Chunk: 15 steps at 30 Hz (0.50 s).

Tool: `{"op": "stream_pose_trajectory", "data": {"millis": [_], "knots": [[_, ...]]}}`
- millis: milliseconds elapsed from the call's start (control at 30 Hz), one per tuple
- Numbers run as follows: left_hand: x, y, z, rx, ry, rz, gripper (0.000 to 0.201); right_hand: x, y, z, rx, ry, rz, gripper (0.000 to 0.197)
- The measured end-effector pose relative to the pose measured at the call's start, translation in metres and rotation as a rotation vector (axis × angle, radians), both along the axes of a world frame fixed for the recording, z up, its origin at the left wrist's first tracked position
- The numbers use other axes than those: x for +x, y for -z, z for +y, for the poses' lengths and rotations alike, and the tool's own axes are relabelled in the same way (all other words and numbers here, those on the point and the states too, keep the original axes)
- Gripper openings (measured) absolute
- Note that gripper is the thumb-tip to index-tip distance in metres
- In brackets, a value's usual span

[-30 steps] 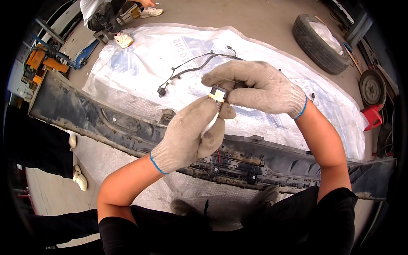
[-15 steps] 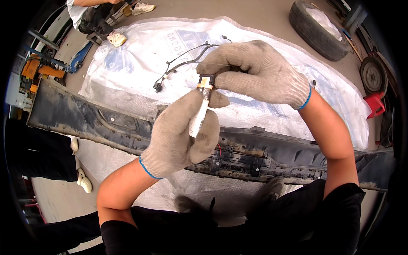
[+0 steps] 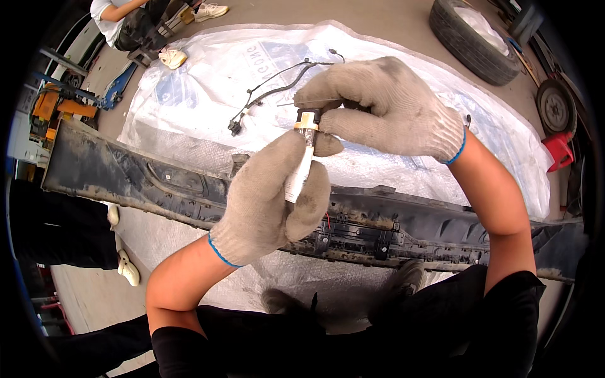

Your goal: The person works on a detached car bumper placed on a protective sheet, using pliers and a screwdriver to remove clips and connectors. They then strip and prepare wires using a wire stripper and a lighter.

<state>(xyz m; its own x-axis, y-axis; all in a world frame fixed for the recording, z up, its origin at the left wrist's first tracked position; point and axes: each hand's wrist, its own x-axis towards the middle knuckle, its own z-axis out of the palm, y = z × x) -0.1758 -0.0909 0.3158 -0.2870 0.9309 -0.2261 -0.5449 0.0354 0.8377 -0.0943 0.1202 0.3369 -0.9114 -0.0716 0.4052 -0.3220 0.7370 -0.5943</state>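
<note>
My left hand (image 3: 268, 195), in a knitted grey-beige work glove with a blue cuff edge, is closed round a slim tube-shaped piece (image 3: 298, 179). The piece has a black end, a yellow-orange band and a white label, and it tilts with its black end up and away from me. My right hand (image 3: 391, 110), gloved the same way, is bent in a pinch just above that black end. A thin pale strand (image 3: 321, 101) runs between its fingertips and sticks out to the left. The right thumb rests at or against the black end; exact contact is hard to see.
A long, dirty black bumper-like panel (image 3: 435, 230) lies across in front of me. Beyond it, a black wiring harness (image 3: 274, 93) rests on white sheeting (image 3: 208, 82). A tyre (image 3: 472, 47), a wheel (image 3: 556, 107) and a red container (image 3: 557, 151) stand right. Other people are at left.
Both hands and the tube-shaped piece keep nearly the same pose, shifted very slightly right in view. The seated person at the far left has leaned a little left.
</note>
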Motion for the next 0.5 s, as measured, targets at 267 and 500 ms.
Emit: {"op": "stream_pose_trajectory", "data": {"millis": [267,500], "knots": [[0.004,-0.009,0.003,-0.089,-0.040,0.241,0.045,0.002,0.003,-0.008,-0.040,0.011,0.039,0.022],[0.011,-0.016,0.006,-0.233,-0.129,0.447,0.035,0.001,0.003,-0.013,0.127,0.050,0.192,0.022]]}}
